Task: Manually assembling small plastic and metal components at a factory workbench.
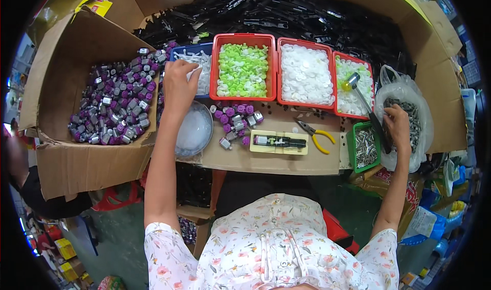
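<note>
Cardboard covers the worktop [266,159], and cardboard walls rise behind a black heap of plastic strips [286,14] at twelve o'clock. At nine o'clock a big open carton [66,162] holds purple and grey motors [115,103]; its right wall stands just beside the left forearm.

Next comes the left hand [179,83], reaching to eleven o'clock. Its fingers are bunched over the near left corner of a blue tray [202,48] of white bits [197,65], pinching one small white piece; the rest of the tray lies at the hand's one o'clock. A clear round dish [197,131] sits right under the wrist, at its six o'clock, touching the carton's edge. Little room is left there.

To the right stand three red trays, edge to edge: green caps [243,70], white discs [306,75], more white parts [353,88] with a metal tool [358,93] lying across. In front lie loose purple motors [235,119], a yellow jig [279,143] with a black part, and yellow pliers [319,135]. Bare cardboard around the jig gives the most open space.

At three o'clock a green tub [364,148] of metal pins sits just left of the right hand [399,126]. That hand is curled, fingers down inside a clear bag [409,98] of small grey parts [404,108]; whether it grips any I cannot tell. The bag hangs at the worktop's right edge.
</note>
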A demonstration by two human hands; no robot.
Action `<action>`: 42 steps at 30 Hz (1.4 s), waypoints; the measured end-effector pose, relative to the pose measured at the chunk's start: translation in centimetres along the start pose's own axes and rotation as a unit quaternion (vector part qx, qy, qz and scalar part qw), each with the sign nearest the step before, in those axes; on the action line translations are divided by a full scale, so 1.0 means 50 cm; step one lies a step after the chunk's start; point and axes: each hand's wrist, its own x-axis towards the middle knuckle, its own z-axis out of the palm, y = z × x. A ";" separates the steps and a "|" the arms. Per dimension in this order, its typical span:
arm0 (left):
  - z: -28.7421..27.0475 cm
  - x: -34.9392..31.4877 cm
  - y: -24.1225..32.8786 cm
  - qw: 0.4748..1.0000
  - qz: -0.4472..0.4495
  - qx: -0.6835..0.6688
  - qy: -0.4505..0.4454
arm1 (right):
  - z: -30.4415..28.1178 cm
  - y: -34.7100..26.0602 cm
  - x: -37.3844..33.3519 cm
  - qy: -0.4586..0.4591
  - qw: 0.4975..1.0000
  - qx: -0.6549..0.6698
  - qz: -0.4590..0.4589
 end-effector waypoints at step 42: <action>-0.095 -0.014 0.007 0.849 -0.323 -0.416 -0.033 | -0.012 0.066 -0.007 0.095 0.992 0.022 0.080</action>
